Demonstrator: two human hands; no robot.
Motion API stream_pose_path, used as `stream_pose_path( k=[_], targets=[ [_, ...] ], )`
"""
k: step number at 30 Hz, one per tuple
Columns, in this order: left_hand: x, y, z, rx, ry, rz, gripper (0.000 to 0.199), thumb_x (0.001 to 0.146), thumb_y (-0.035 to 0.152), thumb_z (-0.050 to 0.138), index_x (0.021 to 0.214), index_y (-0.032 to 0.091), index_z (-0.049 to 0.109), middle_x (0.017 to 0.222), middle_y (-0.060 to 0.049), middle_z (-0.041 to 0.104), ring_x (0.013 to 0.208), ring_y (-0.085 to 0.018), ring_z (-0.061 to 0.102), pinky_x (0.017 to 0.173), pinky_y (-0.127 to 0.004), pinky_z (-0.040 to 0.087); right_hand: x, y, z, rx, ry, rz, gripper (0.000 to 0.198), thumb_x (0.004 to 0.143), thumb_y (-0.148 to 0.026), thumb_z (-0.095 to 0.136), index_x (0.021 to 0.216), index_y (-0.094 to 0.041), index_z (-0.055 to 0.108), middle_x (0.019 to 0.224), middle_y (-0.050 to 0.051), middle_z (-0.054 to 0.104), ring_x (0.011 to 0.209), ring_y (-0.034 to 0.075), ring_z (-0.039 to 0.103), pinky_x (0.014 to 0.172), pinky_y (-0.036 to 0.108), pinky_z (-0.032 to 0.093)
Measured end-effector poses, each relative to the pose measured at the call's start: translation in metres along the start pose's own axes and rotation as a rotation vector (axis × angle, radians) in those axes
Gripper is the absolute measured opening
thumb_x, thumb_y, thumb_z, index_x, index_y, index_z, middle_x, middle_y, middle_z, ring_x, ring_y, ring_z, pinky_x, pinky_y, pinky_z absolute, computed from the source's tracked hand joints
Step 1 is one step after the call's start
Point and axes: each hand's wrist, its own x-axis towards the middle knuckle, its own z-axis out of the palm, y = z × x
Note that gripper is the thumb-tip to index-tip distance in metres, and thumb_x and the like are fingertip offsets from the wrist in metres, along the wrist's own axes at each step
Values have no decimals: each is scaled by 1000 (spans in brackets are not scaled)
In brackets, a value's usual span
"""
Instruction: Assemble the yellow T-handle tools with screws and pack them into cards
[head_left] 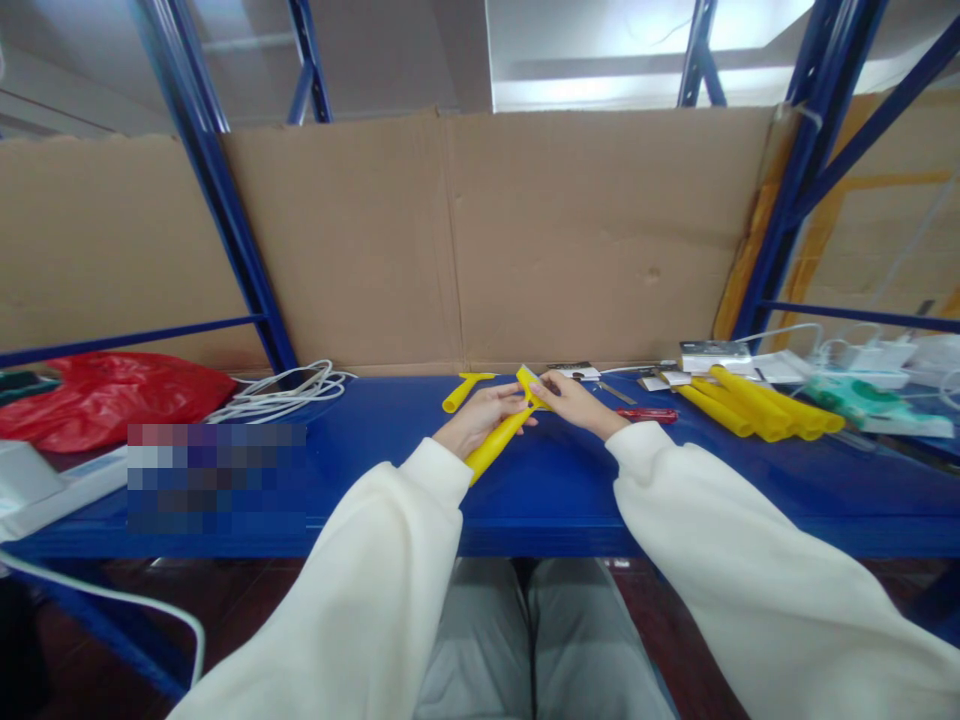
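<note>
Both hands are on a yellow scraper-like plastic tool [495, 452], held tilted above the blue table with its handle slanting down toward me. My left hand [486, 415] wraps the handle just below the head. At the head, my right hand [570, 397] pinches with thumb and fingers; any small part between them is hidden. Just beyond my left hand, a second yellow T-shaped tool [459, 394] of the same look lies on the table. A red-handled tool, perhaps a screwdriver [646, 415], lies right of my right hand.
Several yellow tubular handles [761, 405] are piled at the right, with small boxes [712, 354] behind them. White cables [289, 393] and a red plastic bag [120, 395] lie left. A cardboard panel [600, 240] closes the back between blue posts [795, 190].
</note>
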Motion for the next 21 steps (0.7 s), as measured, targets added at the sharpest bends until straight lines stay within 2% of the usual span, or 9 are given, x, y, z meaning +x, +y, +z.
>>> stream_pose_path(
  k=[5, 11, 13, 16, 21],
  targets=[
    [-2, 3, 2, -14, 84, 10, 56, 84, 0, 60, 137, 16, 56, 98, -11, 75, 61, -14, 70, 50, -20, 52, 2, 3, -11, -182, 67, 2, 28, 88, -47, 58, 101, -22, 63, 102, 9, 71, 93, 24, 64, 85, 38, 47],
    [-3, 9, 0, -113, 279, 72, 60, 83, -2, 58, 141, 15, 51, 102, -11, 73, 60, -13, 69, 49, -19, 51, -2, 17, -55, -487, 192, 67, 21, 85, -36, 61, 98, -22, 69, 99, 11, 73, 95, 28, 66, 88, 45, 45],
    [-2, 11, -4, -140, 354, 100, 59, 82, -3, 58, 139, 14, 53, 102, -11, 73, 59, -12, 69, 50, -18, 50, -8, 27, -72, -533, 152, 110, 19, 82, -35, 62, 92, -21, 71, 95, 11, 75, 94, 28, 66, 84, 42, 47],
    [1, 12, -10, -147, 449, 128, 58, 82, -3, 58, 137, 15, 54, 99, -11, 73, 57, -11, 68, 50, -18, 51, -20, 40, -93, -543, -6, 181, 17, 81, -34, 62, 82, -21, 73, 92, 10, 76, 90, 28, 69, 81, 39, 50],
    [3, 10, -13, -96, 486, 107, 60, 80, 0, 64, 138, 16, 55, 96, -9, 74, 54, -10, 66, 48, -17, 50, -34, 53, -111, -529, -165, 183, 17, 76, -37, 67, 79, -23, 76, 91, 8, 77, 88, 27, 70, 83, 35, 53]
  ],
)
